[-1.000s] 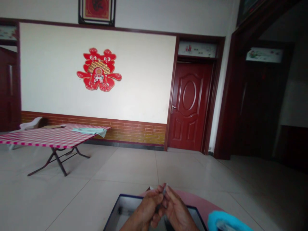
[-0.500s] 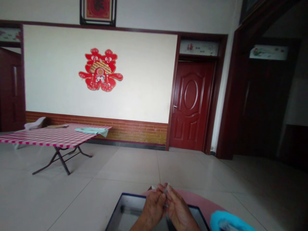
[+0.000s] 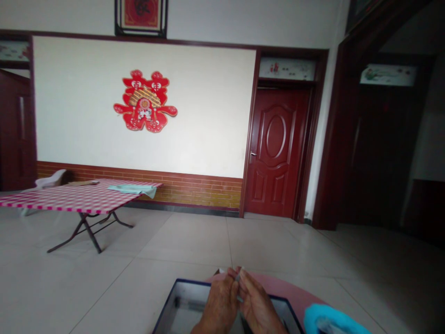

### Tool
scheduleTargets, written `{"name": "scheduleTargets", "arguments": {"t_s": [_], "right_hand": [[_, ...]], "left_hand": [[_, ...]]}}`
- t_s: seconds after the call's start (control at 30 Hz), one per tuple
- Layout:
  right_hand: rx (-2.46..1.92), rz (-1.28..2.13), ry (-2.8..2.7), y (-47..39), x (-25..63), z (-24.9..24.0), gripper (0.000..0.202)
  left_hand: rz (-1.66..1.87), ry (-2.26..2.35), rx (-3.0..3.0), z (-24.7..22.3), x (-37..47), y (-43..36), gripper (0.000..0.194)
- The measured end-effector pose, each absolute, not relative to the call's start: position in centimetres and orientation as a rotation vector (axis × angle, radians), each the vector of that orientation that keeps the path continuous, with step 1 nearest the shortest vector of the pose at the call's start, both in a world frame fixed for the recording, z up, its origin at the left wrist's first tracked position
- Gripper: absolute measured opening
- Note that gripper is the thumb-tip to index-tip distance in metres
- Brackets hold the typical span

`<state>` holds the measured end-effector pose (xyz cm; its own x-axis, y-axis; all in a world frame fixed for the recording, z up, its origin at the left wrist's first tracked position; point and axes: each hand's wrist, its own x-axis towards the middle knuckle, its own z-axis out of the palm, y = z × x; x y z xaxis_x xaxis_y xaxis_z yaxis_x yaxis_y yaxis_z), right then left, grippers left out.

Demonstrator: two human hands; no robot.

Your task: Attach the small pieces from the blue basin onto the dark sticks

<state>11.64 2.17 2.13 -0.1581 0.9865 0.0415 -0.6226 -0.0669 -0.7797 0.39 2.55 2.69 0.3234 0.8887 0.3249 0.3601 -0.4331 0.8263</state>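
My left hand (image 3: pixel 222 299) and my right hand (image 3: pixel 256 299) meet at the bottom middle of the head view. Both are closed, their fingertips pressed together around a small, pale, thin thing (image 3: pixel 238 278). Most of it is hidden by the fingers, and its kind cannot be made out. Beneath the hands lies a shallow tray (image 3: pixel 176 290) with a dark blue rim and a grey-white inside. Something dark shows in the tray just below my right hand, too blurred to name.
The tray rests on a pink round-edged surface (image 3: pixel 295 292). At its right is a bright blue bag-like thing (image 3: pixel 333 320). Farther off at left stands a folding table (image 3: pixel 79 197) with a checked cover and a pale green cloth (image 3: pixel 134 189). A red door (image 3: pixel 276 148) is behind.
My hands have shifted very slightly, with the left hand turned a little and the fingers still together. The tray and the room look the same.
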Motion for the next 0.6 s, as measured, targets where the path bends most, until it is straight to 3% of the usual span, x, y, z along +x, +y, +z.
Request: {"name": "scheduleTargets", "arguments": {"t_s": [0.1,0.27,0.43,0.6], "right_hand": [[-0.637,1.563,-0.797,2.2,11.5,1.9,0.036],[-0.720,1.452,-0.875,2.2,11.4,2.4,0.042],[-0.955,0.969,-1.003,2.4,12.2,3.0,0.050],[-1.084,0.539,-1.265,2.8,12.7,2.3,0.043]], "left_hand": [[1.197,1.074,2.154,2.5,0.2,2.7,0.041],[1.063,0.965,2.243,4.0,-1.3,2.9,0.042],[0.784,1.333,2.342,6.8,-3.4,2.8,0.038],[0.530,1.391,2.439,7.7,-5.6,2.5,0.027]]}}
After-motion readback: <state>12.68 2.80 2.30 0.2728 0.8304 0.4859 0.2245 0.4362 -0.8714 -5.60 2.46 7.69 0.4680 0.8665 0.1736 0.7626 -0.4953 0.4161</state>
